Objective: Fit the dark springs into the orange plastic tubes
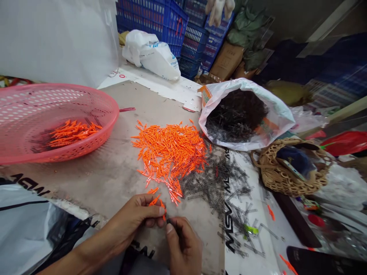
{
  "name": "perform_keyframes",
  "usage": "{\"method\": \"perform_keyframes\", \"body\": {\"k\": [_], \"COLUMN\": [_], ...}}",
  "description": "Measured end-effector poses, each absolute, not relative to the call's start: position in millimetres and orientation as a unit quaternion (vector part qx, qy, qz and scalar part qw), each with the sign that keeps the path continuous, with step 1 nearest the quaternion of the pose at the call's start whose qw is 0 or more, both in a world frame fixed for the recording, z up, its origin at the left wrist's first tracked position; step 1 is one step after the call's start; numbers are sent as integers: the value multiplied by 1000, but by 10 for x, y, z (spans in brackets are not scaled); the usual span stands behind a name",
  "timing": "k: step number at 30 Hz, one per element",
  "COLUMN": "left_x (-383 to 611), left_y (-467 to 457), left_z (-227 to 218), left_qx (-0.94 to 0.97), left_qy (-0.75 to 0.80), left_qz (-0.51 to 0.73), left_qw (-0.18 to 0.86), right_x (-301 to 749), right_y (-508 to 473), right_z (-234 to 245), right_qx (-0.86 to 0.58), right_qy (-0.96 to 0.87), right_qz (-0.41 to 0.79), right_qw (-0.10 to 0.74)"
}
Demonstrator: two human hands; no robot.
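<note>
Two hands are busy right at the bottom of the view, both closed up. The left hand (134, 215) is pinching a few orange clothespin halves (155, 200) between thumb and fingers, and the right hand (183, 244) is pinched on something small and dark right beside them, maybe a spring, too tiny to swear to. Just above them is a loose pile of orange pieces (169, 156) on a scuffed board (86, 183), running into a scatter of dark metal springs (215, 183) on its right. Upper left, a pink plastic mesh basket (116, 110) holds a smaller orange heap (73, 133). To the right, an open white plastic sack (275, 114) is packed with more springs (235, 114), and below it a woven basket (289, 183) has blue cloth (295, 162) inside. Way at the back are stacked blue plastic crates (195, 38) and a tied white bag (151, 55).
</note>
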State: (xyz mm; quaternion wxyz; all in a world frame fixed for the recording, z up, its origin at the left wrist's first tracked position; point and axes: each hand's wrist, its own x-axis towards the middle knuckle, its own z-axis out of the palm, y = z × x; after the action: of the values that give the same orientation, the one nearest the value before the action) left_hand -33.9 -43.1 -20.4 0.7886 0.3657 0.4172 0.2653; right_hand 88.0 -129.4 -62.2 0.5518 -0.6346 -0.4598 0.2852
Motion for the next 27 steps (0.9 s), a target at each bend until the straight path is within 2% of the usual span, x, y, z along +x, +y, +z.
{"method": "perform_keyframes", "body": {"k": [13,27], "left_x": [-382,-392], "left_y": [-500,-497], "left_z": [-229,-174], "left_qx": [359,463], "left_qy": [452,435], "left_qz": [276,268], "left_qw": [768,724], "right_x": [840,847], "right_y": [-1281,-1319], "right_z": [-542,-590], "right_qx": [-654,-657], "right_qy": [-504,-550], "right_qz": [208,155], "right_qw": [524,491]}}
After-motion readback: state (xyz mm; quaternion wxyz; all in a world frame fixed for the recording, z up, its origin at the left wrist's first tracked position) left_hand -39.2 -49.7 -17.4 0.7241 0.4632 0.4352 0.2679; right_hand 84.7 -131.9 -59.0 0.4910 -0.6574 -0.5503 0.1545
